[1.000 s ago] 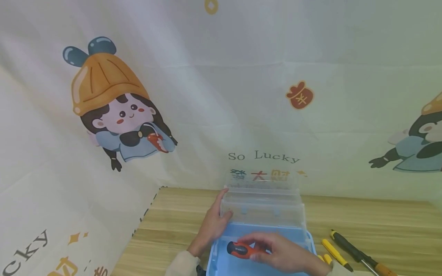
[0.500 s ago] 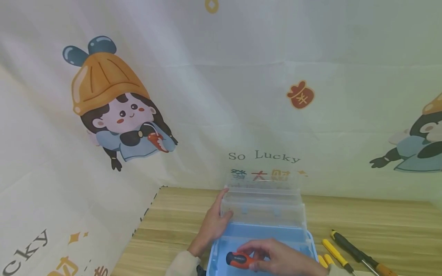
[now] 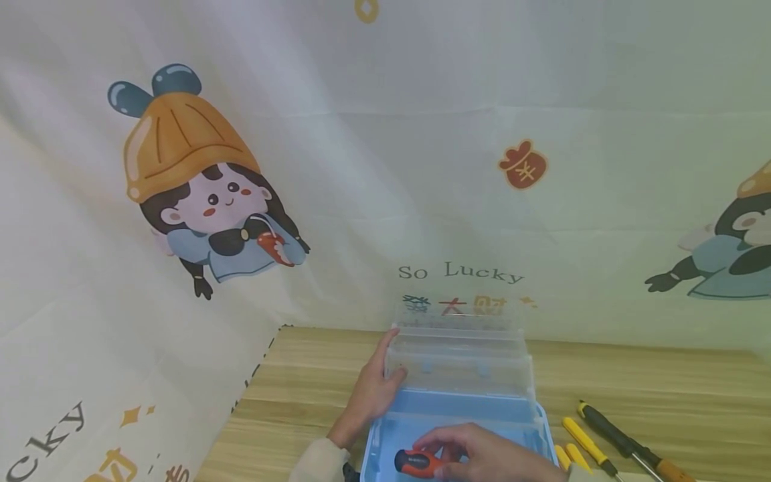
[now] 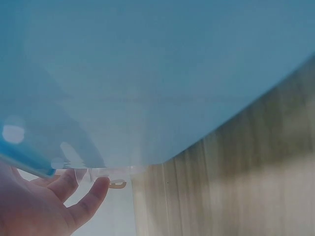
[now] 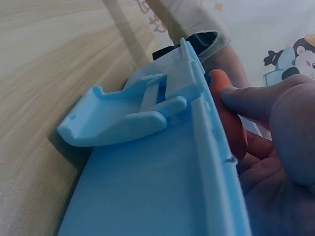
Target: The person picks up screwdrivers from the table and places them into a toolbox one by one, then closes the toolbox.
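Observation:
A blue plastic box [image 3: 458,405] stands with its clear lid [image 3: 464,376] raised at the back. My left hand [image 3: 372,393] holds the lid's left edge, thumb in front and fingers behind. In the left wrist view that hand [image 4: 42,209] shows at the lower left, beside the box's blue wall [image 4: 147,88]. My right hand [image 3: 482,454] grips a stubby screwdriver [image 3: 415,463] with a red and black handle, its black end pointing left. The screwdriver is low within the box's outline. From the right wrist view, its red handle [image 5: 227,110] shows just behind the box rim; its shaft is hidden.
Right of the box lie a black-and-yellow tool [image 3: 608,428] with a metal shaft, a yellow pen-like tool [image 3: 581,438] and more yellow handles [image 3: 569,457]. A blue latch [image 5: 118,118] hangs unfastened on the box's front. A printed cloth [image 3: 361,167] hangs behind the wooden table [image 3: 313,355].
My right hand has moved down and slightly toward the front of the box with the screwdriver. The left hand stays in place on the lid.

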`<control>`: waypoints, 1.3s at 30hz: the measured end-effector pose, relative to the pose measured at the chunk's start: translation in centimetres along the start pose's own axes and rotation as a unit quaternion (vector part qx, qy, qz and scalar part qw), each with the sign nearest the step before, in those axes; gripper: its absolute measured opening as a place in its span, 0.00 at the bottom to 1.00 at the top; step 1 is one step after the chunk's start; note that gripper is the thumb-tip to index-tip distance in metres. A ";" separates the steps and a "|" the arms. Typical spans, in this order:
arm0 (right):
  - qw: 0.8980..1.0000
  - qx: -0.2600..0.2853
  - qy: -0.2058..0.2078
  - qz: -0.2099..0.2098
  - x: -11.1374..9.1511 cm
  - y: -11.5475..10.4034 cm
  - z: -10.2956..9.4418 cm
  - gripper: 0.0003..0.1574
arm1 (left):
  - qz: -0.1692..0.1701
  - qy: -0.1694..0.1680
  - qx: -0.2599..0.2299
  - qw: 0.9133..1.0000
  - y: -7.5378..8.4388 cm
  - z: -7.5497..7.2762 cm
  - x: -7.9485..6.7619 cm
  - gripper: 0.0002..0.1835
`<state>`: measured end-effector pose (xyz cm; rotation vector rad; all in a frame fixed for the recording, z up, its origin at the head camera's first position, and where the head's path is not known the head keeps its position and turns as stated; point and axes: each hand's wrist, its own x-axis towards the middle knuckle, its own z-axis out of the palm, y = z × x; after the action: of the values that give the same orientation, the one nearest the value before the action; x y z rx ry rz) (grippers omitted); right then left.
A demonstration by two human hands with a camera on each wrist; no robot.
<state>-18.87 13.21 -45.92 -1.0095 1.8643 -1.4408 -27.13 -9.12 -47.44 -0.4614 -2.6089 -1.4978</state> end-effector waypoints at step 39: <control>0.999 -0.031 0.002 0.010 -0.3 2.1 -0.1 0.20 | -0.005 0.005 -0.001 1.000 -0.1 0.0 -0.1 0.37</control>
<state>-19.24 13.76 -47.91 -1.0157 1.9272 -1.3833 -27.07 -9.16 -47.58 -0.4416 -2.6070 -1.5007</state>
